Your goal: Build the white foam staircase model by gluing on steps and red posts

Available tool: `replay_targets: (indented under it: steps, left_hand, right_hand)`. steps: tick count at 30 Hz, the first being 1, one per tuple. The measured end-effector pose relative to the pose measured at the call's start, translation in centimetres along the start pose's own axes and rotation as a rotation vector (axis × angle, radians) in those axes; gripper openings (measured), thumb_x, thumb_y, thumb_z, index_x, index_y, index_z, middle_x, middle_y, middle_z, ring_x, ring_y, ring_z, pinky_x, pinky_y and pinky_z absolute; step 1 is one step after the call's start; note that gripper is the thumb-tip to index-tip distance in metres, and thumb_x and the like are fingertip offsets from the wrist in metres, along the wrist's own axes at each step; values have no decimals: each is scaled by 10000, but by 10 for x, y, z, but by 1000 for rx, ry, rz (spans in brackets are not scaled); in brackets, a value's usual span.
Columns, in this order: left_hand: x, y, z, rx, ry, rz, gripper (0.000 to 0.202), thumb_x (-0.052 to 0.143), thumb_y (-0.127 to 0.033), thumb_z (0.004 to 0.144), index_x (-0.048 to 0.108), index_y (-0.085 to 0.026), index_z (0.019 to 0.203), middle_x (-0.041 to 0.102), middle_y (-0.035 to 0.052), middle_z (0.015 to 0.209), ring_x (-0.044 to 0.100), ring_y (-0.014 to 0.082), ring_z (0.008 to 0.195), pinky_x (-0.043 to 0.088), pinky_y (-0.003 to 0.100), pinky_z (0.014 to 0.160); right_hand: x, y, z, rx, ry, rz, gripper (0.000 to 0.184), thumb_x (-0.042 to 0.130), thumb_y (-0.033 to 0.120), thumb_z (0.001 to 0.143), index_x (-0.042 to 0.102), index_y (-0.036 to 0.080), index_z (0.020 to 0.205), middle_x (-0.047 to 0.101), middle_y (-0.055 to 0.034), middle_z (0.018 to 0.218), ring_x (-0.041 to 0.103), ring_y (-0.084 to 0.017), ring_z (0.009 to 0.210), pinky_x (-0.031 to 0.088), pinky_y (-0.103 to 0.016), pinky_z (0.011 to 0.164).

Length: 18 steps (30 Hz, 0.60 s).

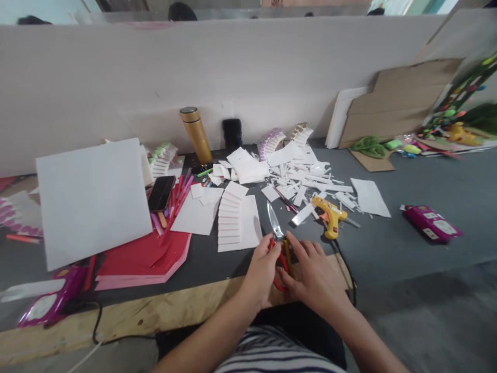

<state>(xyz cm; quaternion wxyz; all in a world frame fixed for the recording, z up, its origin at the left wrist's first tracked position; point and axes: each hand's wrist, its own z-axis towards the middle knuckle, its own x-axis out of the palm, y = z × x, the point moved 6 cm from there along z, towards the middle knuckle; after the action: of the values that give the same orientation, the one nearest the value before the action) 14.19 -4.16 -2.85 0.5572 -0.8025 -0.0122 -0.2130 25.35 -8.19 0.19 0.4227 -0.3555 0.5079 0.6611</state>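
Both of my hands meet at the near edge of the table around red-handled scissors (276, 228). My left hand (262, 272) curls its fingers round the red handles. My right hand (312, 274) lies over the handles from the right, fingers bent on them. The metal blades point away from me, closed, over the dark table. A stack of white foam strips (231, 217) lies just left of the blades. A yellow glue gun (329, 215) rests a little to the right.
White foam scraps (298, 178) litter the middle. A white board (91, 199), red sheets (143, 256), a phone (161, 192) and pens are at left. A gold flask (196, 133) stands at the back wall. Pink packets (430, 223) lie right; cardboard (396, 103) leans behind.
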Motion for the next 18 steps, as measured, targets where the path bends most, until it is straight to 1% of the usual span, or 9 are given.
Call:
replay_targets:
  steps: [2,3,5,7,9,11,12,15,18]
  left_hand:
    - [1,1,0,1,75,131,405,534,-354,957,607,-171,1311,703,136,1274,658,252,1195,483,411,1082]
    - [0,-1,-2,25,113,273,444,526,-355,964,580,-163,1360,675,152,1326,633,266,1236,467,425,1099]
    - [-6,-10,-4,139,156,699,494,483,-343,989,526,-126,1431,653,198,1344,620,305,1242,464,482,1088]
    - [-11,-21,-5,306,182,1141,467,362,-300,1032,556,-86,1399,713,217,1180,667,327,1112,508,528,991]
    - [-11,-32,-5,556,230,1436,408,357,-225,1029,617,-80,1308,722,188,1146,655,314,1115,501,507,1000]
    - [-10,-36,-2,779,297,1626,353,413,-158,1001,637,-73,1260,701,169,1233,595,305,1249,448,469,1084]
    - [-12,-36,2,848,302,1705,336,440,-152,989,643,-65,1243,687,170,1275,569,310,1296,431,458,1104]
    - [-23,-30,16,906,308,1867,331,495,-185,979,643,-68,1250,657,164,1360,569,307,1315,426,442,1096]
    - [-31,-25,26,918,338,1907,347,497,-180,979,634,-73,1280,646,151,1390,588,284,1299,436,413,1059]
  right_hand:
    - [5,-6,0,18,21,-84,606,634,377,888,574,82,1414,673,-158,994,605,-324,926,536,-476,819]
    - [8,-9,1,29,28,-119,574,622,379,901,600,83,1391,664,-148,948,606,-312,886,533,-458,794]
    - [10,-15,3,54,35,-185,525,612,374,915,641,94,1358,644,-134,891,602,-295,838,522,-430,771]
    - [10,-19,7,76,42,-257,513,629,360,905,659,103,1348,629,-132,869,597,-296,827,510,-422,771]
    - [9,-20,14,84,53,-311,525,656,345,884,664,96,1345,625,-139,877,595,-310,845,502,-429,786]
    - [9,-18,20,84,57,-319,520,665,322,878,662,86,1341,628,-152,925,601,-313,870,502,-426,806]
    - [10,-17,23,86,54,-309,497,658,305,886,664,87,1332,630,-161,966,608,-308,880,504,-417,812]
    - [12,-15,28,86,25,-280,393,603,235,926,678,98,1287,620,-180,1083,634,-285,915,513,-378,808]
    - [7,-9,37,23,-48,-261,319,562,195,946,692,92,1218,629,-166,1060,649,-267,902,522,-355,781]
